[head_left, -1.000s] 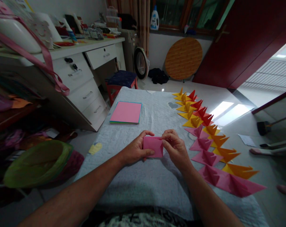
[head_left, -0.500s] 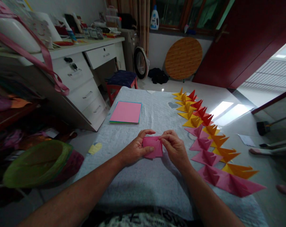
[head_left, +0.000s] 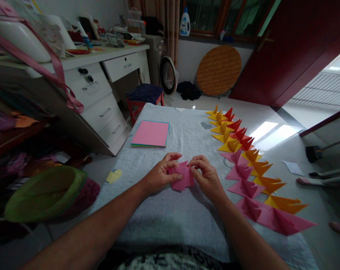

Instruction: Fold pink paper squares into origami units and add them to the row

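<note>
A small folded pink paper [head_left: 181, 178] sits between both hands, just above the grey cloth-covered table [head_left: 164, 217]. My left hand [head_left: 158, 175] pinches its left side, fingers curled over the top edge. My right hand [head_left: 205, 176] pinches the right side, thumb and fingertips closed on the fold. The paper is turned at an angle, with a point sticking up between the fingers.
A stack of flat pink sheets [head_left: 151, 133] lies further back on the table. Rows of folded yellow, red, orange and pink paper shapes [head_left: 244, 165] run along the right edge. A white desk with drawers [head_left: 99, 93] stands left, a green-lined bin [head_left: 43, 193] below it.
The pink paper went from a flat rectangle to a tilted shape with a raised point. Both hands shifted their pinch and drew slightly closer together.
</note>
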The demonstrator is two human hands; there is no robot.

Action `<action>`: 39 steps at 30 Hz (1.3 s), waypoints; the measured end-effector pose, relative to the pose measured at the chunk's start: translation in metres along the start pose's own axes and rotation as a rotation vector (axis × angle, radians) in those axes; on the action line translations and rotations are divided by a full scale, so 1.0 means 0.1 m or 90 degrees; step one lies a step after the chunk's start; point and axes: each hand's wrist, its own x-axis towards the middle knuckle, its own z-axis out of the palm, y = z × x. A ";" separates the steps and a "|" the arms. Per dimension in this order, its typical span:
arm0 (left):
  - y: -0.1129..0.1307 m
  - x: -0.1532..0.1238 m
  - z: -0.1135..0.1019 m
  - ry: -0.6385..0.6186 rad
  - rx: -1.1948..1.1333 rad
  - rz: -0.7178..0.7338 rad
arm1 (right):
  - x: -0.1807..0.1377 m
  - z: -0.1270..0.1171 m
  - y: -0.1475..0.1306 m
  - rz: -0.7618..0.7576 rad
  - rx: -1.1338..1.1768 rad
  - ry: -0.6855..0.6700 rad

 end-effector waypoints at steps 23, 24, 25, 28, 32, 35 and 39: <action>0.16 -0.02 -0.04 -0.029 0.016 0.004 | 0.02 -0.03 0.00 0.082 0.085 -0.039; 0.16 -0.02 -0.04 -0.033 0.033 0.010 | 0.02 -0.03 0.01 0.081 0.080 -0.039; 0.16 -0.03 -0.03 -0.036 0.052 0.015 | 0.02 -0.03 0.01 0.079 0.074 -0.040; 0.14 -0.02 -0.02 -0.032 0.100 0.029 | 0.02 -0.01 0.00 0.064 0.055 -0.035; 0.11 -0.02 0.01 -0.027 0.134 0.039 | 0.00 0.01 -0.01 0.047 0.026 -0.027; 0.11 -0.01 0.03 -0.030 0.153 0.025 | 0.00 0.02 -0.01 0.037 0.011 -0.028; 0.12 -0.01 0.05 -0.002 0.145 0.010 | 0.00 0.02 -0.01 0.025 0.004 -0.034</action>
